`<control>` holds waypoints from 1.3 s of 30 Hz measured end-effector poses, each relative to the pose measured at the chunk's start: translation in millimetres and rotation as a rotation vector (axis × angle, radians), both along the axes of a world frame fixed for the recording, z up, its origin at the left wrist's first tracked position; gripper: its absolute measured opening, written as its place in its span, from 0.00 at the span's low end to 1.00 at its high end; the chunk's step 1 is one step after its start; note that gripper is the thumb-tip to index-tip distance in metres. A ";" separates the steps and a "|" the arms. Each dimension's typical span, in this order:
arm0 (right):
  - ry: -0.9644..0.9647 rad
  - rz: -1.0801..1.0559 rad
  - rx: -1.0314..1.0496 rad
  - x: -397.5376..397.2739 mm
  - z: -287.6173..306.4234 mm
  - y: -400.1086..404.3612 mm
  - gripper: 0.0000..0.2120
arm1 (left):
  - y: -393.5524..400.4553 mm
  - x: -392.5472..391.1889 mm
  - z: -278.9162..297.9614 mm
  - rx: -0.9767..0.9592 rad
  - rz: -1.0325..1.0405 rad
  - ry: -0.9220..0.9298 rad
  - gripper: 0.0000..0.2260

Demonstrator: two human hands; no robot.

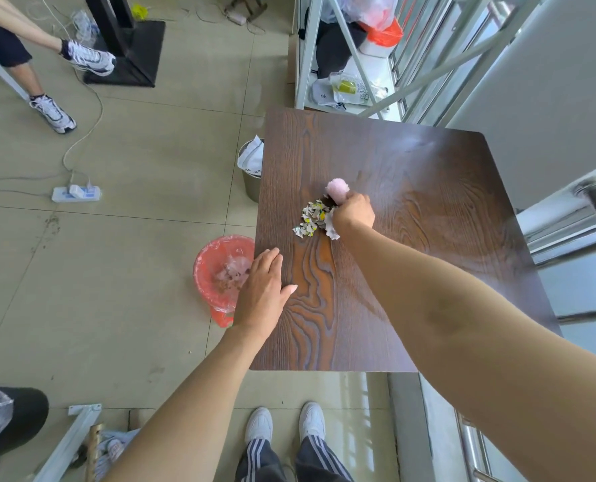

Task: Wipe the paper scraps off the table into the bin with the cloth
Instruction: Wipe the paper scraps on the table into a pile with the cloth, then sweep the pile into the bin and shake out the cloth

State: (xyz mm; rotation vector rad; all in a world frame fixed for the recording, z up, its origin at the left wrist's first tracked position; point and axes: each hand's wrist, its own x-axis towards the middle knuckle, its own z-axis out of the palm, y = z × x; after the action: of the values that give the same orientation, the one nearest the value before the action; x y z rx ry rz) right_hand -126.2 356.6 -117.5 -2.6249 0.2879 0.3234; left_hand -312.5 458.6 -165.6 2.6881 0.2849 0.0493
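- Head view: the right hand [354, 212] was closed around a pink cloth [337, 190], whose fluffy end stuck out beyond the knuckles, pressed down on the dark wooden table [411, 161].
- The paper scraps [311, 218] lay in a heap just left of that hand, touching the cloth, with one larger white piece under the wrist.
- The left hand [263, 293] lay open and flat, empty, on the table's left edge, nearer the person than the scraps.
- A red-lined bin [208, 269] stood on the floor just left of the left hand, partly hidden by it, with scraps already inside.
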 end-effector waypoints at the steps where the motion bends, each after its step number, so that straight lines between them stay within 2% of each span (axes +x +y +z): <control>1: -0.013 0.046 -0.008 3.1 -0.8 4.5 0.20 | 0.2 0.0 -1.3 0.002 0.000 -0.004 0.28; 8: -0.107 0.478 -0.064 10.0 -9.1 42.5 0.23 | 0.3 2.2 -1.4 -0.020 -0.007 -0.025 0.28; 14: -0.137 0.659 -0.055 15.9 -4.3 48.6 0.22 | 1.1 3.1 -2.7 -0.015 0.000 -0.027 0.28; 19: -0.173 0.438 -0.021 19.3 6.0 17.7 0.19 | 1.4 2.6 0.2 -0.014 -0.012 -0.018 0.28; 26: 0.051 0.180 -0.102 -14.8 -1.6 -22.5 0.22 | 5.1 2.5 4.5 -0.014 -0.041 -0.005 0.28; 33: 0.156 -0.107 0.062 -52.4 -8.2 15.5 0.18 | 4.5 1.7 6.7 -0.038 -0.005 -0.013 0.29; 39: 0.173 -0.111 0.122 -46.9 -3.4 46.5 0.18 | 4.6 2.8 5.8 -0.057 0.019 -0.022 0.28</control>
State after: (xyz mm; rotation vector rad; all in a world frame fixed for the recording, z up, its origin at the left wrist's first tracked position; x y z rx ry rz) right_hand -173.1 403.1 -120.9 -2.4538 0.4555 0.5142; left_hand -309.8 463.2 -159.8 2.6270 0.3004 0.0749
